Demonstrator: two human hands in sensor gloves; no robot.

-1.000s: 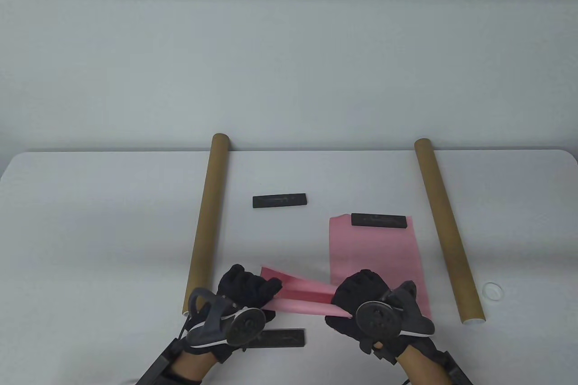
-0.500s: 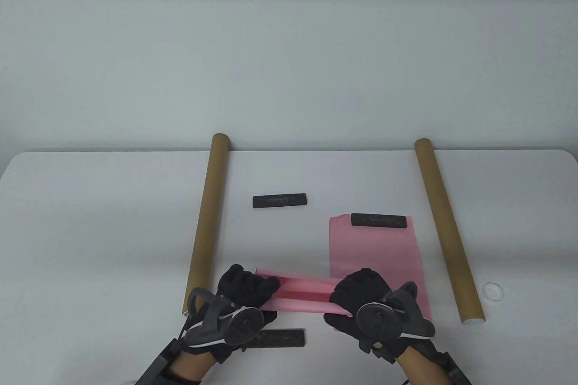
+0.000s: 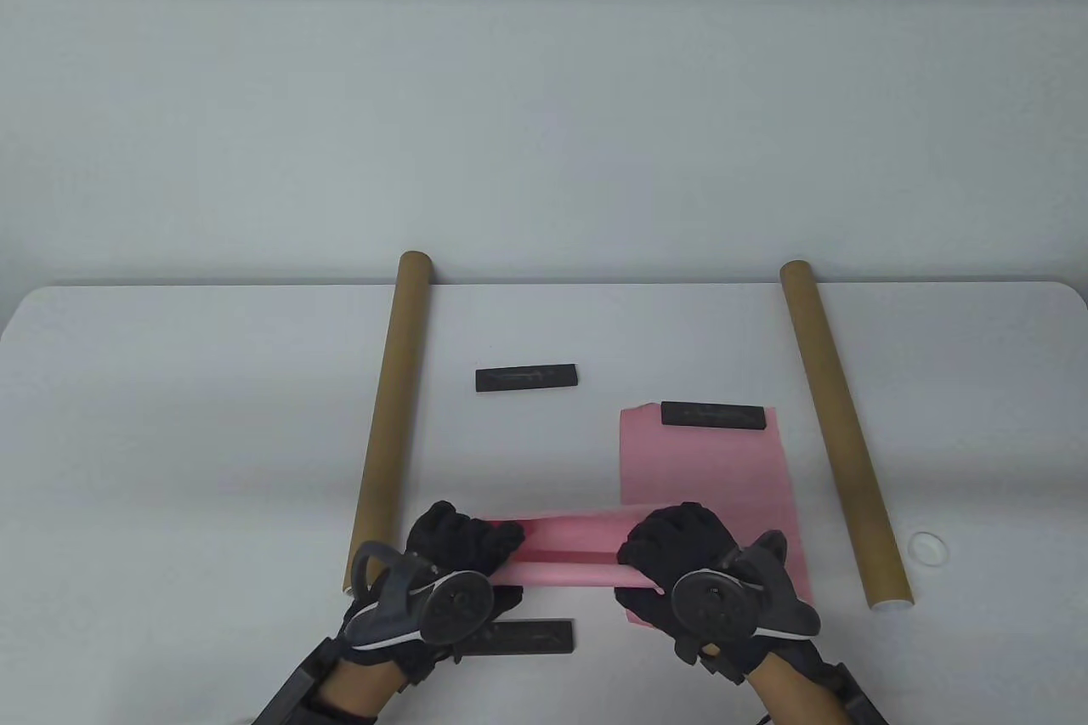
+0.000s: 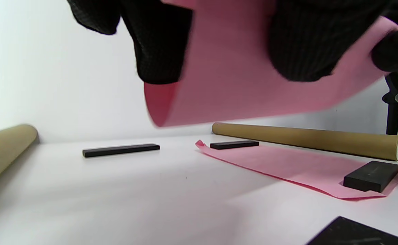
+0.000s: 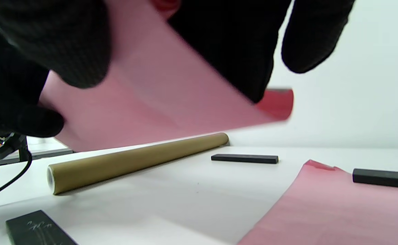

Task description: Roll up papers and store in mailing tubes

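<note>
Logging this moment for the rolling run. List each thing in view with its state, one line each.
Held pink paper: lifted off the table, partly rolled, gripped at both ends.
Left hand: fingers curled round the roll's left end.
Right hand: fingers curled round the roll's right end.
Flat pink paper: lying flat, black bar on its far edge.
Left tube: lying on the table.
Right tube: lying on the table, untouched.

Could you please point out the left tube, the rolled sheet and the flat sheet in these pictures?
left tube (image 3: 391, 410): table view, middle of its length.
rolled sheet (image 3: 568, 546): table view, span between the hands.
flat sheet (image 3: 705, 466): table view, bare middle below the black bar.
</note>
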